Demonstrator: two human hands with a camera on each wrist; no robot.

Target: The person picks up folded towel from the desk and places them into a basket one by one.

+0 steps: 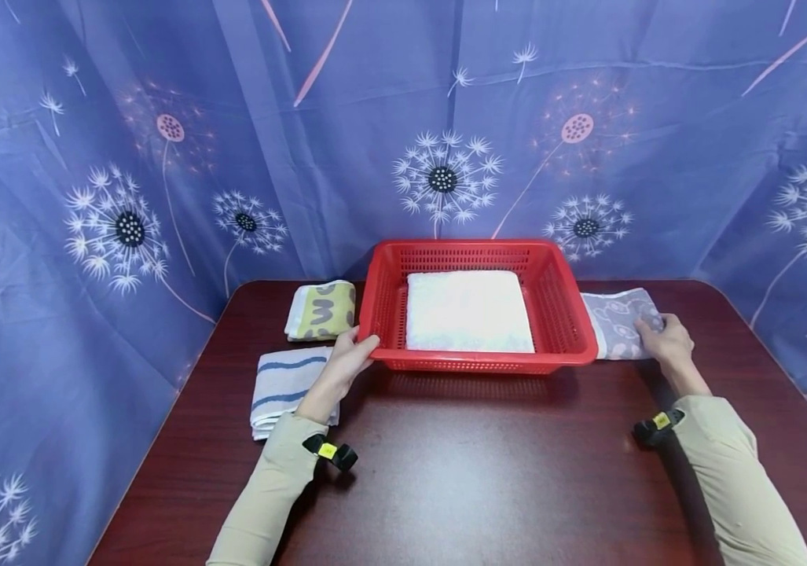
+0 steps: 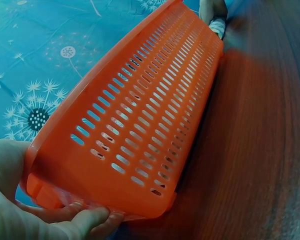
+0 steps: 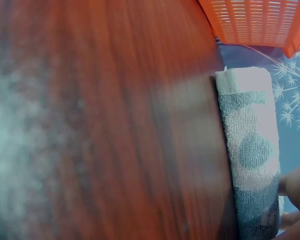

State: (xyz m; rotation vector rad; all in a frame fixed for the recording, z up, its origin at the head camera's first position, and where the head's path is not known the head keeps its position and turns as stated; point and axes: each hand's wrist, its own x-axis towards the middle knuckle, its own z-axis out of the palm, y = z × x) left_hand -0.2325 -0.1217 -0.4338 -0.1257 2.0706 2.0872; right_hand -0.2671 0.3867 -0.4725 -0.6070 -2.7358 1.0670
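My left hand (image 1: pixel 342 365) grips the left end of the red plastic basket (image 1: pixel 477 360), thumb over the rim. In the left wrist view its fingers (image 2: pixel 90 220) curl under the end of the basket wall (image 2: pixel 57 167). A folded white towel (image 1: pixel 470 310) lies inside the basket. To the basket's right, my right hand (image 1: pixel 668 346) holds the right end of a folded grey patterned towel (image 1: pixel 615 322). The right wrist view shows this towel (image 3: pixel 252 150) edge-on, with the thumb (image 3: pixel 297 185) on one side and a fingertip lower down.
Left of the basket lie a folded yellow-green towel (image 1: pixel 325 309) and, nearer, a white towel with blue stripes (image 1: pixel 286 389), partly behind my left forearm. A dark red wooden table (image 1: pixel 488 472) bears everything. Behind it hangs a blue dandelion-print curtain (image 1: pixel 346 141).
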